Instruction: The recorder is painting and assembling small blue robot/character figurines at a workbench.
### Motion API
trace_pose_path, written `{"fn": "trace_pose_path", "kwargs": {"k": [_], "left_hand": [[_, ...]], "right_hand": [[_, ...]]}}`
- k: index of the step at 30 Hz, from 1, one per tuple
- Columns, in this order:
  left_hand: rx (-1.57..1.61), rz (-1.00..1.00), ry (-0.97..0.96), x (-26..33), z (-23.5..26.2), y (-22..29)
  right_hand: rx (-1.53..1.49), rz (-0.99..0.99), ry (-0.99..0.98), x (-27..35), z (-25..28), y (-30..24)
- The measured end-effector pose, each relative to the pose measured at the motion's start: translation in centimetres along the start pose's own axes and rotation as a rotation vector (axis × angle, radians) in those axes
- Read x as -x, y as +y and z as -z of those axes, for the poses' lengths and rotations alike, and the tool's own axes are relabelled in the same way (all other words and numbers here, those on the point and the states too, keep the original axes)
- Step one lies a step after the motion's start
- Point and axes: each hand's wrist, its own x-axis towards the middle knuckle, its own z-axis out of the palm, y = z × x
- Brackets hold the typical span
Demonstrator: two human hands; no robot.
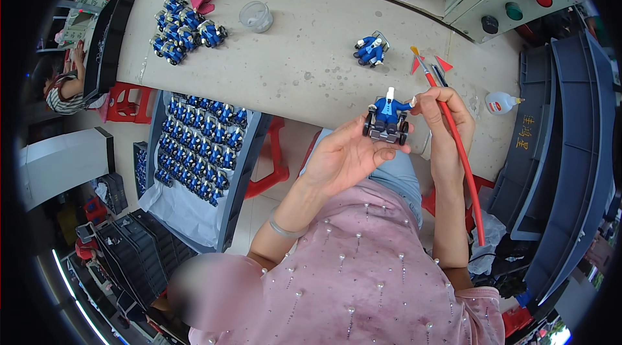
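Head view: I find the seated figurine (387,112), blue-suited and white-headed on a dark wheeled base, held upright above the near edge of the worktable (317,63), in front of the person's body. The left hand (346,154) supports it from below, palm turned up, fingers partly curled and thumb at the front of the base; the hold appears loose. The right hand (447,115) has its fingers closed around a red brush (461,144), bristles pointing away from the body and handle running down past the wrist. Thumb and forefinger are nearly together beside the figurine's outstretched arm; I cannot tell whether they touch it.

On the worktable, I record a second figurine (370,51) beyond the hands, two red triangular pieces (444,64) near the brush tip, and a white bottle (500,103) with an orange nozzle to the right. Farther left are a clear cup (256,17), a crumpled dark-pink cloth (202,0) and a cluster of similar figurines (184,32).

Left of the body, a grey tray (243,180) carries rows of blue figurines (197,144) on white sheeting (178,212). Grey crates (564,150) stand at far right.
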Motion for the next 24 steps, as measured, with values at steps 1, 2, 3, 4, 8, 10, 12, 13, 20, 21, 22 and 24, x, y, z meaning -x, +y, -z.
{"fn": "trace_pose_path", "kwargs": {"k": [1, 2, 3, 4, 8, 10, 12, 13, 20, 21, 22, 24], "left_hand": [[-0.007, 0.007, 0.011, -0.01, -0.06, 0.08], [0.033, 0.011, -0.001, -0.01, -0.11, 0.17], [0.089, 0.010, -0.026, 0.00, -0.16, 0.24], [0.071, 0.015, -0.014, 0.01, -0.21, 0.29], [0.122, 0.015, -0.030, 0.02, -0.24, 0.34], [0.119, 0.012, -0.038, 0.05, -0.14, 0.30], [-0.013, -0.008, -0.002, 0.16, -0.02, 0.28], [-0.013, -0.009, -0.002, 0.20, 0.03, 0.24], [-0.059, -0.030, 0.037, 0.33, -0.12, -0.04], [-0.057, -0.038, 0.028, 0.30, -0.19, -0.09], [-0.065, -0.029, 0.040, 0.28, -0.26, -0.14], [-0.049, -0.041, 0.027, 0.25, -0.36, -0.20]], "right_hand": [[0.021, 0.009, -0.002, -0.06, 0.06, 0.03], [0.030, 0.019, -0.006, -0.11, 0.11, 0.05], [0.041, 0.019, -0.003, -0.14, 0.14, 0.08], [0.050, 0.015, -0.006, -0.17, 0.18, 0.10], [0.044, -0.001, -0.010, -0.08, 0.27, 0.14], [0.047, 0.001, -0.006, -0.05, 0.26, 0.16], [0.050, 0.002, -0.004, -0.05, 0.25, 0.14], [0.040, 0.004, -0.001, -0.06, 0.24, 0.11], [0.083, 0.001, -0.020, -0.22, -0.07, -0.58], [0.084, 0.001, -0.020, -0.27, -0.15, -0.67], [0.084, -0.011, -0.029, -0.34, -0.22, -0.74], [0.084, -0.022, -0.040, -0.53, -0.33, -0.82]]}}
